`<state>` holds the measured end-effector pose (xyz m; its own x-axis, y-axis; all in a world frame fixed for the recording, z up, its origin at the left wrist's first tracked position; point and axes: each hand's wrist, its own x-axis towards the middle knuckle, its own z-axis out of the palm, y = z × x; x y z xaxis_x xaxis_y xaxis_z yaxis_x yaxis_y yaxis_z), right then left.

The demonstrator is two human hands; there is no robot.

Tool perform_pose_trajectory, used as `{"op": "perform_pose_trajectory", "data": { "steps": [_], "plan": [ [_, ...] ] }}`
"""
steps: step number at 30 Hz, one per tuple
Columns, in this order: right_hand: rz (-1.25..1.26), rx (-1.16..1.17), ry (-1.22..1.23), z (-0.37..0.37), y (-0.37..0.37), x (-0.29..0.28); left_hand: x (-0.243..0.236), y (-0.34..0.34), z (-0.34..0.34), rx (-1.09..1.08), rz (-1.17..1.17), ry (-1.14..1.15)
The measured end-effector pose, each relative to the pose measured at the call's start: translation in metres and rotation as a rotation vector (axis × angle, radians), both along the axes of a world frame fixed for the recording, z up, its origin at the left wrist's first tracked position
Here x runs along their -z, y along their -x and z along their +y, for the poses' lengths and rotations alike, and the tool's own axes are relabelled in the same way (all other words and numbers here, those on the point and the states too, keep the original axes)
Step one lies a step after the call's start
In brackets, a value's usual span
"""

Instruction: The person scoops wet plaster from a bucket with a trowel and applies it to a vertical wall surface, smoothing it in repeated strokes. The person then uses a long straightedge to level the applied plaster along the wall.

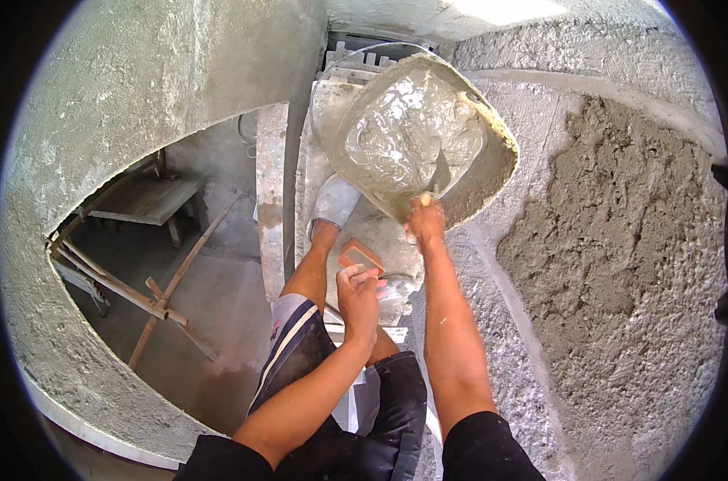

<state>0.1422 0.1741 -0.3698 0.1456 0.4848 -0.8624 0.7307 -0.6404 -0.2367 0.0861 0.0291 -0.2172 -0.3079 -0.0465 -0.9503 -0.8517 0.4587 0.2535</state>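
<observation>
Black sleeves (pixel 492 450) lie nearest the head camera, with both bare forearms reaching forward from them. Beyond the hands, a squarish bucket (pixel 504 152) stands on a rough grey ledge (pixel 376 228), its rim crusted with dried material and a thin wire handle (pixel 314 120) arching along its left and far sides. Wet grey mortar (pixel 404 128) fills much of it, lumpy and glistening; toward the near right, the inner wall shows bare. A trowel (pixel 441 175) dips into the mix near the closest side, its handle ending in a pale yellowish tip.

The right hand (pixel 426 220) is closed around that handle at the near rim, its arm almost straight. The left hand (pixel 359 290), elbow bent, curls its fingers at the near edge of a small orange block-like thing (pixel 362 253); whether it grips this, I cannot tell.
</observation>
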Motion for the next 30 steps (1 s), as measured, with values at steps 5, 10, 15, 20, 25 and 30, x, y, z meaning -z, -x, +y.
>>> {"op": "perform_pose_trajectory", "data": {
  "steps": [5, 10, 15, 20, 25, 30],
  "plan": [
    [0.257, 0.275, 0.282, 0.0, 0.033, -0.009, 0.003, 0.001, 0.001, -0.042, 0.004, 0.0],
    [0.177, -0.016, -0.094, 0.068, 0.023, 0.028, 0.017, 0.003, 0.006, 0.008, 0.038, 0.042],
    [-0.031, -0.435, -0.242, 0.077, 0.017, 0.082, 0.022, 0.002, 0.009, 0.055, 0.001, -0.011],
    [0.029, -0.668, -0.146, 0.04, -0.033, 0.034, 0.026, -0.006, 0.009, 0.067, 0.001, -0.012],
    [-0.326, -0.472, -0.174, 0.019, -0.037, -0.007, 0.026, -0.007, 0.011, 0.099, 0.022, -0.02],
    [-0.101, -0.918, 0.115, -0.02, 0.02, 0.004, 0.014, -0.004, 0.015, 0.025, 0.009, 0.027]
  ]
}}
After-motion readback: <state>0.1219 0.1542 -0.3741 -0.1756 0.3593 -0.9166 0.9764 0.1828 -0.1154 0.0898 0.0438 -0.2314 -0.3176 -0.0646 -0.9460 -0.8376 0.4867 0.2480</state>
